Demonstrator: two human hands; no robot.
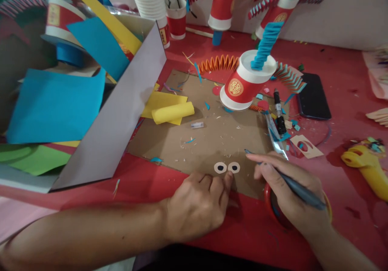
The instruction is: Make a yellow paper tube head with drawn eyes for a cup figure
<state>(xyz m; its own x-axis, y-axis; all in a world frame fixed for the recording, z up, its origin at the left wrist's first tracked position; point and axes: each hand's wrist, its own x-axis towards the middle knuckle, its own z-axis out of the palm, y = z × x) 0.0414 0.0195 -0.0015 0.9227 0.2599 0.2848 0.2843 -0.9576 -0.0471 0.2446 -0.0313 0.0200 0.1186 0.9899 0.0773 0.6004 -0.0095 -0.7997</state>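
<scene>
Two round paper eyes (220, 168), pale with black pupils, lie side by side on a brown cardboard sheet (200, 145). The index fingertip of my left hand (200, 202) presses at the lower edge of the right-hand eye, its other fingers curled under. My right hand (291, 194) is closed round a dark grey pen (303, 190), whose tip points left above the cardboard. Beneath that hand, scissors with red and yellow handles (268, 196) lie partly hidden, their blades pointing away. A red and white paper cup figure (247, 81) with folded paper arms stands behind the eyes.
At left stands a grey box (121, 113) of coloured paper. Rolled yellow paper (172, 112), a small clear cap (197, 125) and scraps lie on the cardboard. A black marker (279, 113), a phone (313, 96) and a yellow tool (366, 166) are at right; stacked cups (148, 4) behind.
</scene>
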